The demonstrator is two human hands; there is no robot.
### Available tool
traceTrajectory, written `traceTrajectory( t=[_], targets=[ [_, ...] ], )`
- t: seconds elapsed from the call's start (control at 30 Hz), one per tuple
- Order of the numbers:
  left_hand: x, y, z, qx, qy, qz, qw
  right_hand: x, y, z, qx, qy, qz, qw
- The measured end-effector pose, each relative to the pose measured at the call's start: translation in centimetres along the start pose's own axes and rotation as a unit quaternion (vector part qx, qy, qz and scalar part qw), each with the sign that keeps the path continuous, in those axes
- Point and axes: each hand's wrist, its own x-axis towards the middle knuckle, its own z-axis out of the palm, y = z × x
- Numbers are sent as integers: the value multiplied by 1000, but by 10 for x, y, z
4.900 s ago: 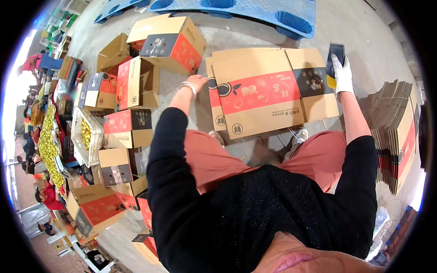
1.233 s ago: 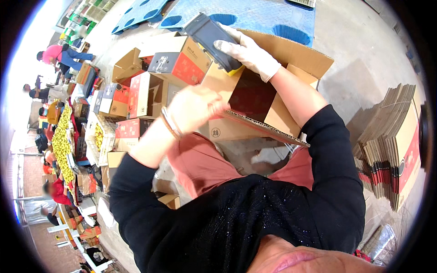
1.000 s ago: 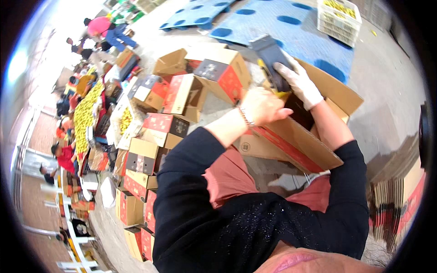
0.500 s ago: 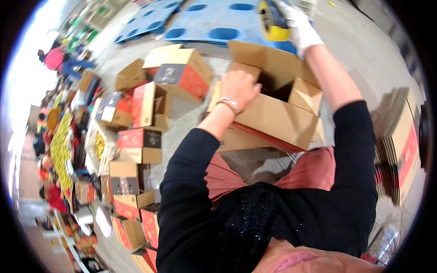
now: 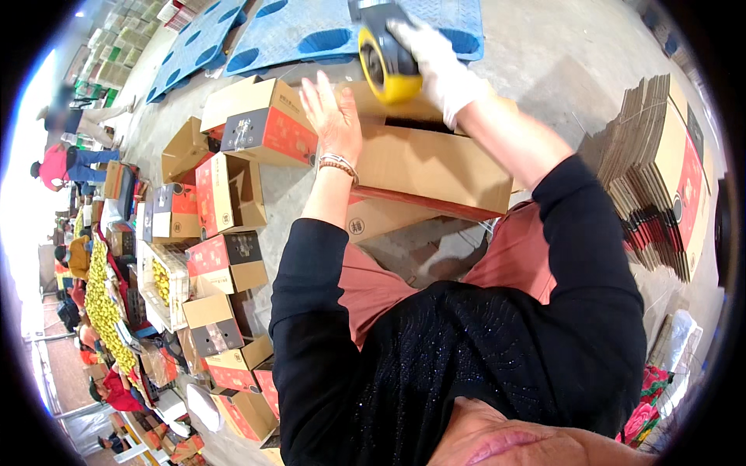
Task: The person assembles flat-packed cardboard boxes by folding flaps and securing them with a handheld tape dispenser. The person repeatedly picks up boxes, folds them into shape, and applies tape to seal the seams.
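A cardboard carton (image 5: 429, 165) lies before my knees, its top partly open behind the near panel. My left hand (image 5: 336, 124), bare with bracelets at the wrist, is raised at the carton's left end with its fingers stretched out. In a white glove, my right hand (image 5: 441, 71) grips a yellow and black tape dispenser (image 5: 388, 62) by its handle. That dispenser is over the carton's far side, where it hides part of the far flap. Motion blurs the right hand slightly.
Several red and black printed cartons (image 5: 268, 128) stand in a row at left. Blue plastic pallets (image 5: 311, 23) lie beyond. A stack of flattened cartons (image 5: 653, 171) stands at right. People work far left beside a heap of yellow-green fruit (image 5: 99, 303).
My right hand has brought the tape dispenser left and nearer, over the carton. The left hand has lifted off the carton's edge and spread its fingers. The far flap has come lower.
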Motion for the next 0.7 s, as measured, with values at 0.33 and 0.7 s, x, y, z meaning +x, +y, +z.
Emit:
traceTrajectory(
  t=[0.33, 0.7],
  targets=[
    [7, -41, -28, 2, -358, -58, 932, -15, 12, -16, 265, -13, 137, 955],
    [1, -35, -35, 62, -360, -144, 920, -38, -38, -9, 38, -145, 94, 984]
  ],
)
